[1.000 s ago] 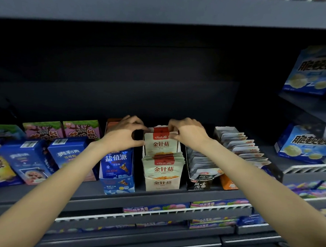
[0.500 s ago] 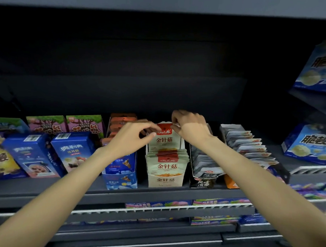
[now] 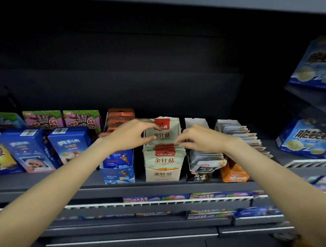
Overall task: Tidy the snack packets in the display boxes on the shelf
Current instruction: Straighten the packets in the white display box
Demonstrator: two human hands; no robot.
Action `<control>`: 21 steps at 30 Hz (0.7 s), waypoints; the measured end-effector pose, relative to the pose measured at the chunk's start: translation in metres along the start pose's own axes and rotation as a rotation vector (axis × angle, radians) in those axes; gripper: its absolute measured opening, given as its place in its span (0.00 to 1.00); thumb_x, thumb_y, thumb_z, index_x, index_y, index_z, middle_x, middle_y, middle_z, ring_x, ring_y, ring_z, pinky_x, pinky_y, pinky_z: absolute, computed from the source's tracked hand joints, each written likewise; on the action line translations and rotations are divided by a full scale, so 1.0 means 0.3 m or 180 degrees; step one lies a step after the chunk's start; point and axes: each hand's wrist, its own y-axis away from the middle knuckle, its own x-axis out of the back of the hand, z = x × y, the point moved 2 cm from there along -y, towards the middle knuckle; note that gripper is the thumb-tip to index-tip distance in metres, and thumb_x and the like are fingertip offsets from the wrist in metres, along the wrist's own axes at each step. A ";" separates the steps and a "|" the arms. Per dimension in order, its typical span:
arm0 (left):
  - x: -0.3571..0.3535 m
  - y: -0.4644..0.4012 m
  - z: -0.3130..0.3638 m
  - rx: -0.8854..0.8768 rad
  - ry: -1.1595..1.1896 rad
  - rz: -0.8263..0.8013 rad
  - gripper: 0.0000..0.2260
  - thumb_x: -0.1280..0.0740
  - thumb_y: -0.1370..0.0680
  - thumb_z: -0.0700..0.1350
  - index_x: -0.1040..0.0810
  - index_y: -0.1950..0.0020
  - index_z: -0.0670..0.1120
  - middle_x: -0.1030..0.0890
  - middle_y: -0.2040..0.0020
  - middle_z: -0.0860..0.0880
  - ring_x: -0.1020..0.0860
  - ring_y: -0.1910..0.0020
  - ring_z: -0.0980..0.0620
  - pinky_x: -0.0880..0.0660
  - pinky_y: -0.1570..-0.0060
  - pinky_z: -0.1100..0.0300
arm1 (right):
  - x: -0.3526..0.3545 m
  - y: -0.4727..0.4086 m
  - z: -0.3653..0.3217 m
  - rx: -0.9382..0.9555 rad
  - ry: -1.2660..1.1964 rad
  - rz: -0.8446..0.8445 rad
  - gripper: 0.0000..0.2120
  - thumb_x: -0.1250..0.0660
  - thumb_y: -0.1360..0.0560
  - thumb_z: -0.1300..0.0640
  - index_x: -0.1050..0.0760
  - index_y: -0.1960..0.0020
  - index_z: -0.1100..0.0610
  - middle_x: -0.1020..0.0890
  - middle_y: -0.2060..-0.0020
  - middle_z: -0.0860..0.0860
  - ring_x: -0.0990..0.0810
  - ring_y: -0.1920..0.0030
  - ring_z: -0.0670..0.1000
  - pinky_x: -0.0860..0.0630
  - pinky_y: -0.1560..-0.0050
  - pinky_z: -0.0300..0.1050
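Both hands work at the same cream cardboard display box (image 3: 162, 173), which stands at the front edge of the dark grey metal shelf (image 3: 174, 186), about midway along it; the box is tall at the back and cut low at the front, presumably so the packets inside face the shopper. The left hand (image 3: 131, 136) reaches in from the left side of the box, thumb and fingers curled towards the raised cream back panel with its red label (image 3: 162, 131); it touches the panel's left edge, but whether it pinches the card or only steadies it I cannot tell. The right hand (image 3: 201, 139) comes in from the right, its fingertips (image 3: 178, 142) drawn together on the tops of the cream snack packets with red headers (image 3: 164, 151), apparently nipping the rearmost ones; the grip reads as closed on them, most likely to pull them upright and square the row against the back panel.

The packets sit inside the box in a tight row, leaning slightly forward, their red tops a little uneven; that unevenness is probably what the hands are correcting. Just beside it on the right stands a black and white display box of grey packets (image 3: 201, 167), its contents fanned and slumped forward, and beyond that an orange display box of pale packets (image 3: 233, 174), likewise splayed; both look yet to be tidied. On the left, touching or nearly so, stands a blue display box (image 3: 119, 170) partly hidden by the left forearm.
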 end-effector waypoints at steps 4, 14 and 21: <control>0.008 0.001 -0.002 0.0076 -0.0151 0.0041 0.17 0.34 0.23 0.52 0.26 0.34 0.52 0.25 0.34 0.53 0.27 0.37 0.56 0.26 0.41 0.58 | 0.016 -0.001 -0.011 0.0035 0.0124 0.0385 0.05 0.31 0.25 0.54 0.17 0.51 0.54 0.16 0.59 0.45 0.21 0.60 0.40 0.26 0.54 0.38; 0.020 0.019 -0.013 0.0324 0.0038 -0.0014 0.17 0.33 0.23 0.46 0.25 0.34 0.50 0.23 0.35 0.52 0.24 0.40 0.53 0.24 0.45 0.54 | 0.147 0.046 -0.027 0.0092 -0.0191 0.0584 0.05 0.33 0.23 0.54 0.19 0.50 0.52 0.17 0.60 0.41 0.20 0.59 0.36 0.25 0.55 0.32; 0.002 0.011 0.007 0.0892 0.0935 0.0385 0.14 0.41 0.18 0.45 0.25 0.35 0.47 0.21 0.41 0.52 0.24 0.44 0.55 0.28 0.49 0.59 | 0.201 0.080 0.027 -0.0570 -0.1160 0.2556 0.04 0.38 0.20 0.60 0.26 0.51 0.54 0.20 0.71 0.51 0.22 0.75 0.43 0.28 0.72 0.32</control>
